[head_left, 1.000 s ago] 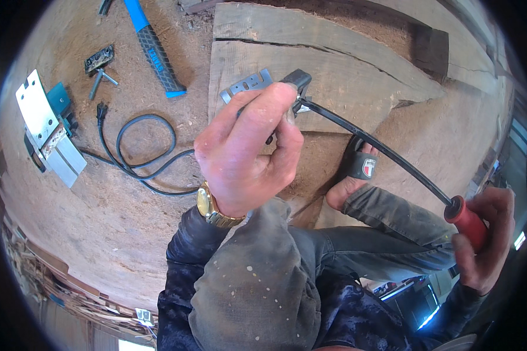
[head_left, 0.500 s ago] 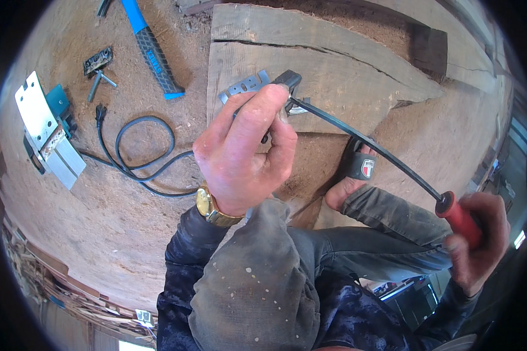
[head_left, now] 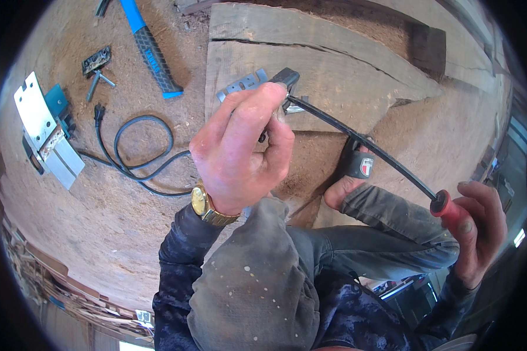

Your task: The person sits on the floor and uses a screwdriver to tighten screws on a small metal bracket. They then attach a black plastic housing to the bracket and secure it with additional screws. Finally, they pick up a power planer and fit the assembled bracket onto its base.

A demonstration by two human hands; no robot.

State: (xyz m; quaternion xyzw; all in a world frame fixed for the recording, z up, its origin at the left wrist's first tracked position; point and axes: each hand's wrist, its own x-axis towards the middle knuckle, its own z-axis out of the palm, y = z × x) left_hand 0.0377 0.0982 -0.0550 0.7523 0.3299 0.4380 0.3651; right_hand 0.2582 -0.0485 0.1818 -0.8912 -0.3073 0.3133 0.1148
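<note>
My left hand [head_left: 240,149], with a gold watch at its wrist, pinches a small dark metal block [head_left: 287,76]; the fingers hide much of it. A long screwdriver [head_left: 366,142] runs from my right hand [head_left: 480,231] to this block, its tip meeting it beside my left fingertips. My right hand holds the red handle, the thumb below and the fingers partly lifted around it. Behind my left hand, a slotted flat metal blade [head_left: 240,85] lies on a cracked wooden slab [head_left: 322,64]. Another shiny metal piece shows partly beneath the screwdriver's tip.
At the left lies an upturned electric planer [head_left: 34,120] with its black cord [head_left: 168,131] looped on the dusty ground. A blue-handled tool [head_left: 153,58] and a small metal holder with bolts [head_left: 96,61] lie beyond. My bare foot [head_left: 341,190] wears a strapped sandal.
My right hand has shifted slightly up and left, its fingers loosening and turning around the red handle. My left hand keeps its pinch on the block, moving very slightly left.
</note>
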